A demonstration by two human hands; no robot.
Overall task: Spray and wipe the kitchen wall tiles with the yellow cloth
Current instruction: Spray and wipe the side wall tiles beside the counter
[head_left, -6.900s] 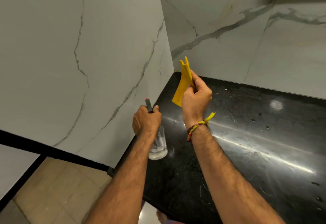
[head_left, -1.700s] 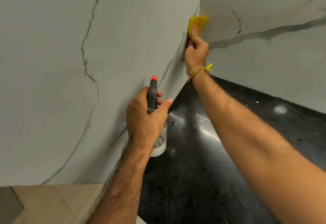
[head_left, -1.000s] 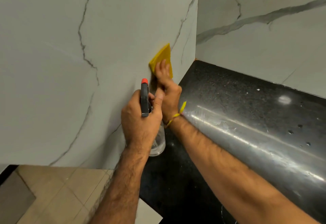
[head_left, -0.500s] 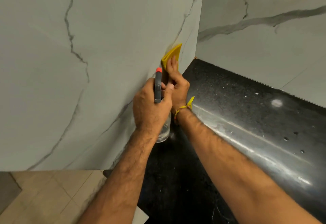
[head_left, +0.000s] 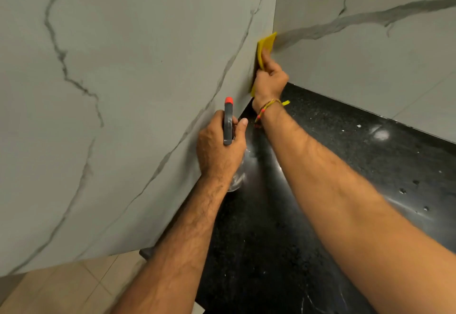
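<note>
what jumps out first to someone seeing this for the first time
The yellow cloth stands out brightest, pressed by the right hand against the marble-veined wall tiles, right at the corner where the two walls meet. Nearer the camera, the left hand grips a spray bottle with an orange-red tip, held above the glossy black countertop.

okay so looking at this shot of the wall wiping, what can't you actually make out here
Head view only:
- spray bottle: the left hand wraps it, so the trigger and the liquid level are hidden.
- yellow cloth: the right hand covers its lower part; its full size is unclear.
- left wall tiles: whether they are wet cannot be told.
- black counter: cut off by the right and bottom edges.
</note>
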